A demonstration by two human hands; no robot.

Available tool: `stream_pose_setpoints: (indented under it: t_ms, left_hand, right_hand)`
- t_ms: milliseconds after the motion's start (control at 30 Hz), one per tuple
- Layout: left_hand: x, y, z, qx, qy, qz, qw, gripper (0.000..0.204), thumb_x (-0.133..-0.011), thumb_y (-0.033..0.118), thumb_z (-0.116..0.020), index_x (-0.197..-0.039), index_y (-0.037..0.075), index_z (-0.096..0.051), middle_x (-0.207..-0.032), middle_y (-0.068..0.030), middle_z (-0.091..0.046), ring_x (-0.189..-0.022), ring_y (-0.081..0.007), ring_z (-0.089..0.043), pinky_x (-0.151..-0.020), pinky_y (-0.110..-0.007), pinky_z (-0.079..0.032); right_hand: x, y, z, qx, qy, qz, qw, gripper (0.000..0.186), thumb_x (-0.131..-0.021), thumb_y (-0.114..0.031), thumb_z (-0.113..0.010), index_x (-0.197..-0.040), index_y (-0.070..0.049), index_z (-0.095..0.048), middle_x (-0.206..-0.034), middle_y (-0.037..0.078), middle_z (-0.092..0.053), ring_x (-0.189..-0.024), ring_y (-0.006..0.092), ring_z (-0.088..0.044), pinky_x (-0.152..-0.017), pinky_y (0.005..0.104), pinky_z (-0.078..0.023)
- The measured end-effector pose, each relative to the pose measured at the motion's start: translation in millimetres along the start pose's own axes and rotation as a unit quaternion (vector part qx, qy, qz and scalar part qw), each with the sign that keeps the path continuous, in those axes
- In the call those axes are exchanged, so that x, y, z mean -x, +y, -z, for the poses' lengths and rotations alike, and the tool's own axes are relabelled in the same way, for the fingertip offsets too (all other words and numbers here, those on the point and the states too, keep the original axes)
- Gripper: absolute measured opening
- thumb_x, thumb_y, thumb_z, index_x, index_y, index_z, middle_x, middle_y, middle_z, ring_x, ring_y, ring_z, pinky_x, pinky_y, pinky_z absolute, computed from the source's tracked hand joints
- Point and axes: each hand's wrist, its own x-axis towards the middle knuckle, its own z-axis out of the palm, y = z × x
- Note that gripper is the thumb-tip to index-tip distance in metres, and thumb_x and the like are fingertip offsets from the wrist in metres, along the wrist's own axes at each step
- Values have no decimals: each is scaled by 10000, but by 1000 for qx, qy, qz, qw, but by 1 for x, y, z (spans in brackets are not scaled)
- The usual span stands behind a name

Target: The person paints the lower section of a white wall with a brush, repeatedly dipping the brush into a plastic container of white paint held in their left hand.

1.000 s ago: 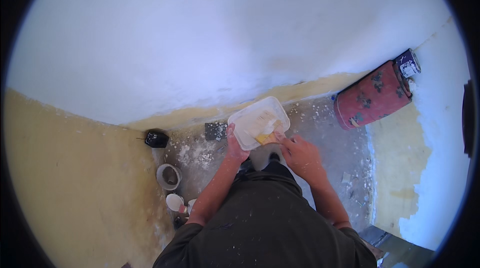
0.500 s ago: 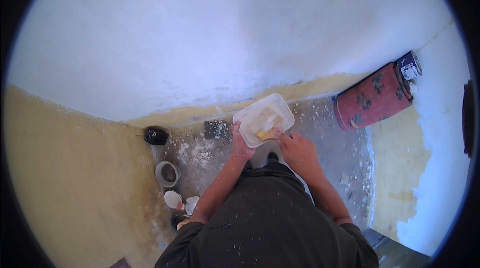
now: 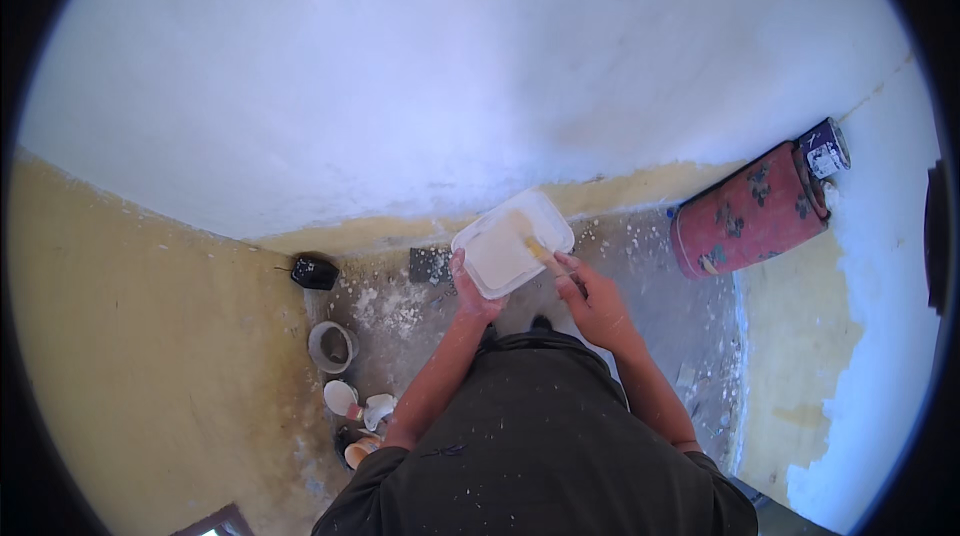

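Note:
My left hand point(image 3: 474, 291) grips the near left corner of a translucent plastic tray point(image 3: 488, 246) smeared with pale, creamy material. My right hand point(image 3: 586, 298) is closed on the light handle of a brush-like tool point(image 3: 540, 256), whose yellowish end dips into the tray and is partly coated or hidden. The tray is held in front of my body, above the spattered floor point(image 3: 394, 321).
Yellow lower walls point(image 3: 150, 336) meet white paint point(image 3: 400, 56). At left lie a black container point(image 3: 314, 277), a bucket point(image 3: 322, 354) and smaller tubs point(image 3: 338, 398). A red floral roll point(image 3: 744, 221) and purple can point(image 3: 824, 151) stand at right. A dark panel point(image 3: 430, 271) lies by the far wall.
In the last half second the tray has moved slightly left. My right hand's tool has turned, so its yellowish end now points up toward the tray's middle.

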Motion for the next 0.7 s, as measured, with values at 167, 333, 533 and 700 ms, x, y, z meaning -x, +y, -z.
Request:
stream_pose_setpoints:
  t_ms: [167, 333, 533, 700]
  left_hand:
    - [-10, -11, 21, 4, 11, -64, 998, 623, -893, 545, -398, -1359, 132, -426, -1315, -83, -525, -1201, -296, -513, -989, -478, -434]
    - [4, -11, 52, 2, 56, -107, 993, 642, -877, 564, -432, -1359, 139, -434, -1315, -75, -529, -1201, -300, -514, -992, -497, -425]
    - [44, -1, 57, -12, 102, -134, 986, 682, -854, 592, -462, -1364, 141, -427, -1315, -75, -528, -1204, -300, -512, -999, -494, -423]
    - [73, 1, 68, -10, 125, -155, 980, 702, -846, 596, -472, -1379, 145, -406, -1332, -77, -513, -1211, -298, -507, -986, -489, -436]
  right_hand:
    - [-19, 23, 12, -298, -47, -107, 947, 313, -1000, -262, -425, -1144, 6, -501, -702, 20, -542, -524, 81, -488, -462, 218, -392]
    - [-79, 68, 1, -358, -27, -180, 916, 286, -1000, -314, -400, -964, -44, -490, -706, 42, -531, -460, 79, -439, -388, 233, -357]
    - [-163, 199, -67, -373, -24, -360, 854, 292, -965, -287, -455, -820, -37, -497, -632, 49, -503, -413, 107, -403, -363, 251, -339]
    - [-216, 219, -92, -403, 0, -388, 829, 268, -933, -218, -485, -743, -29, -486, -590, 59, -487, -402, 121, -397, -349, 264, -328]
